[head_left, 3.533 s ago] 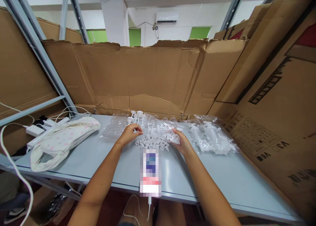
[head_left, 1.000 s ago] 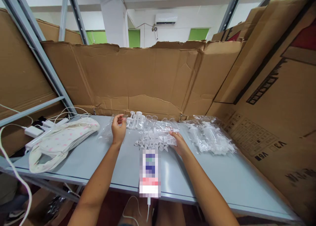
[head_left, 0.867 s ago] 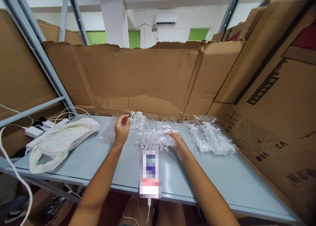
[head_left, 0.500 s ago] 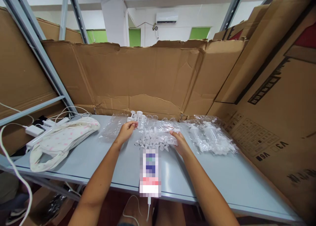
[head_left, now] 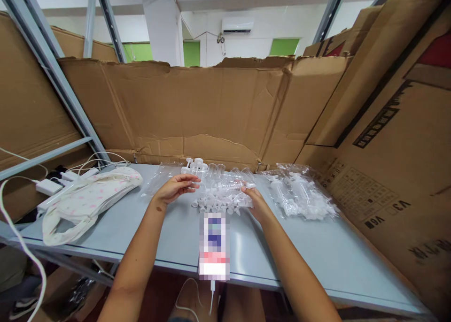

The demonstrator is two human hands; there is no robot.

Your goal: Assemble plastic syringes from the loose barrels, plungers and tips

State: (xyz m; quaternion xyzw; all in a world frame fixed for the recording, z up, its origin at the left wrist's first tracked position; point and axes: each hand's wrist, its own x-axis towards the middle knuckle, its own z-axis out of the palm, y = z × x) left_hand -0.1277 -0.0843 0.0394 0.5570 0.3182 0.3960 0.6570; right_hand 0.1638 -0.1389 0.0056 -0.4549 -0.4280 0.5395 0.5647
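Observation:
My right hand (head_left: 254,199) is closed on the right end of a clear plastic bag (head_left: 229,187) with transparent and white parts in it. At the bag's left edge, my left hand (head_left: 179,187) has its fingers apart; whether they touch the plastic cannot be made out. Small white caps (head_left: 218,204) lie in a pile below the bag. Behind my left hand stand white round-topped pieces (head_left: 197,163), with clear cylinders (head_left: 216,168) beside them.
A phone (head_left: 214,247) on a cable lies at the front edge. Filled clear bags (head_left: 301,195) are on the right, and a flat plastic bag (head_left: 158,180) is at the left. Further left are a spotted cloth pouch (head_left: 95,197) and a power strip (head_left: 66,186). Cardboard (head_left: 204,106) walls the back.
My left hand has opened from a pinch, with its fingers now stretched to the right. My right hand has barely moved and still holds the bag.

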